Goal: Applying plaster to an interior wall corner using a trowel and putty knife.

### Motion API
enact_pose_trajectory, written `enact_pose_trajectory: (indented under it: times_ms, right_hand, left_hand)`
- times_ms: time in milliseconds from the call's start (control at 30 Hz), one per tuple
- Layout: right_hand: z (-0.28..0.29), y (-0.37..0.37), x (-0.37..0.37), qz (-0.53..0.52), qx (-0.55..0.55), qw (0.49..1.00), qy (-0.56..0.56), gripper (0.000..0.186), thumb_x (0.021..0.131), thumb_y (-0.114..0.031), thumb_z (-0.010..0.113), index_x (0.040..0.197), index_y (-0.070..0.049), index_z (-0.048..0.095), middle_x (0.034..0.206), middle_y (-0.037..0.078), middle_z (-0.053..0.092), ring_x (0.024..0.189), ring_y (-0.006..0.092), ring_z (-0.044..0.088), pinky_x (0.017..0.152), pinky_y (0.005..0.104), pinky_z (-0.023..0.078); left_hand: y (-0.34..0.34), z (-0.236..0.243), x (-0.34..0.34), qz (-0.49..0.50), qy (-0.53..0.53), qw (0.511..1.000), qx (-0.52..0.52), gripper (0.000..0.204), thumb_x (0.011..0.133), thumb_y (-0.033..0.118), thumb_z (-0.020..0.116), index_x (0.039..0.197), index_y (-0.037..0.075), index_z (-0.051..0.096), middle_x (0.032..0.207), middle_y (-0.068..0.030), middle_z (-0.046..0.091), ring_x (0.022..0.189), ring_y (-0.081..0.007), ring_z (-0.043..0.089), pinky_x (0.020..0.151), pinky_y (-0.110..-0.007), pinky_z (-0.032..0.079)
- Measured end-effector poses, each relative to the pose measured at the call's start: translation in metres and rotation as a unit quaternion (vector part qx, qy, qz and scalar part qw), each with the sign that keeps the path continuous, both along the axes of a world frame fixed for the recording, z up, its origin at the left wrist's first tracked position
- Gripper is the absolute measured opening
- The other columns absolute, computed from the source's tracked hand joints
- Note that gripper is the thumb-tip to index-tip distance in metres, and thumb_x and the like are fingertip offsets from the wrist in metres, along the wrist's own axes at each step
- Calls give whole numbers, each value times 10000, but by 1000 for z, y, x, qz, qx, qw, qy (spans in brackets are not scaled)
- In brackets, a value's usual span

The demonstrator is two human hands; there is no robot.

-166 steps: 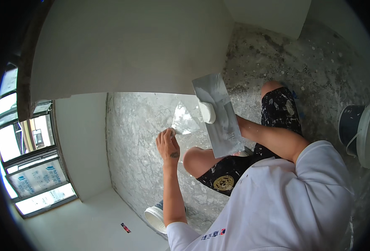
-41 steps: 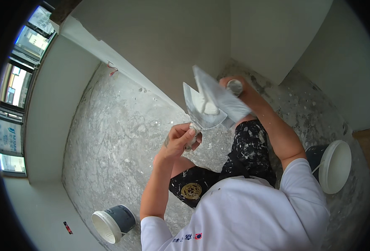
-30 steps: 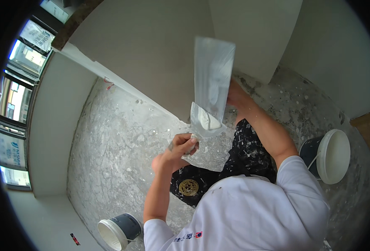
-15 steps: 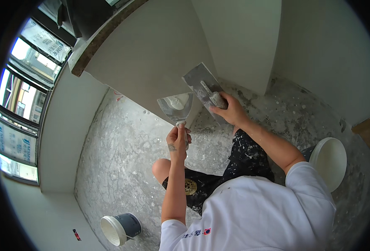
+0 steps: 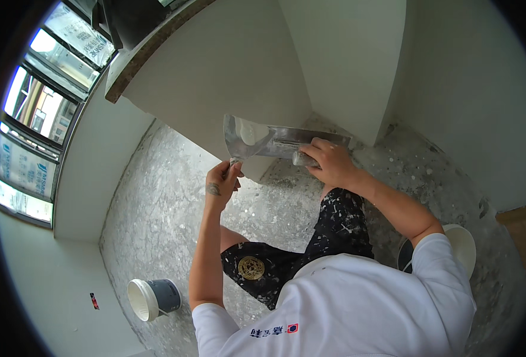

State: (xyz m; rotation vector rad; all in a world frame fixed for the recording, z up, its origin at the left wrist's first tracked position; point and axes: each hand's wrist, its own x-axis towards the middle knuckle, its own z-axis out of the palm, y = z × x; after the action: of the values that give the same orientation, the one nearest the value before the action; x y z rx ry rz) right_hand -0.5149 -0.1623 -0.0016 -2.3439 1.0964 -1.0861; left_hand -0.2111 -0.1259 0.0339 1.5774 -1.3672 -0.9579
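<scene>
In the head view, the working tools were held in the upper middle of the frame, in front of a pale wall point(image 5: 227, 71). A broad-bladed scraper point(image 5: 234, 141) was gripped by the left hand point(image 5: 222, 180), its short handle pinched between the thumb and curled fingers. A long rectangular trowel point(image 5: 292, 134) was carried by the right hand point(image 5: 332, 162), the fingers being wrapped around the trowel's rounded handle point(image 5: 305, 159).

The step in hand was judged to be the working of white paste point(image 5: 252, 132) between the two blades. The left end of the trowel was overlapped with the right part of the scraper; whether the metal faces were touching could not be told. For the next move, it was judged that a steady scraper and a flat, light pass of the trowel edge were called for, so that the paste would not be shed.

The scraper blade was seen to be grey, flared toward its far edge, and smeared. The paste was gathered on it as a smooth, rounded mound. The trowel was grey and narrow, set nearly level across the frame, with its handle coated in dried residue.

A bucket point(image 5: 166, 296) with a white rim was placed on the mottled floor point(image 5: 150, 208) at lower left. A second bucket point(image 5: 464, 249) was partly hidden behind the right arm.
</scene>
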Motion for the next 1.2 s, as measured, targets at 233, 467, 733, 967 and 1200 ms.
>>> enact_pose_trajectory:
  times_ms: [233, 467, 733, 967, 1200]
  right_hand:
    - [-29, -39, -5, 96, -115, 969, 196, 320, 726, -144, 696, 1040, -103, 647, 955, 115, 619, 938, 299, 615, 772, 426, 496]
    - [-63, -165, -38, -68, 180, 969, -156, 456, 732, -381, 780, 962, -9, 655, 834, 164, 661, 810, 307, 644, 747, 396, 477]
    - [54, -336, 4, -122, 72, 928, -345, 476, 746, -432, 767, 929, -9, 651, 839, 145, 659, 788, 278, 630, 731, 377, 477]
    - [103, -432, 40, -164, 19, 912, -375, 453, 736, -420, 770, 898, -15, 648, 834, 153, 658, 808, 318, 638, 741, 386, 500]
    - [104, -444, 38, -109, -90, 937, -321, 424, 748, -403, 763, 882, -14, 661, 787, 141, 684, 737, 282, 666, 676, 382, 511]
  left_hand:
    - [-7, 5, -14, 3, -75, 997, 30, 299, 951, 273, 584, 892, -14, 643, 670, -33, 603, 511, -85, 534, 462, -236, 421]
    - [18, -14, 24, 72, 219, 970, 79, 315, 990, 294, 514, 1057, -1, 603, 748, -41, 603, 571, -149, 570, 497, -279, 467]
    - [37, -38, 44, 99, 322, 937, 94, 307, 996, 285, 501, 1073, 3, 594, 779, -61, 619, 576, -181, 574, 505, -305, 454]
    - [53, -41, 54, 132, 357, 920, 94, 306, 992, 286, 508, 1072, 5, 595, 788, -68, 622, 602, -188, 578, 511, -309, 449]
    - [68, -40, 64, 169, 397, 900, 62, 312, 984, 285, 522, 1084, 1, 601, 801, -71, 633, 611, -187, 580, 514, -295, 449]
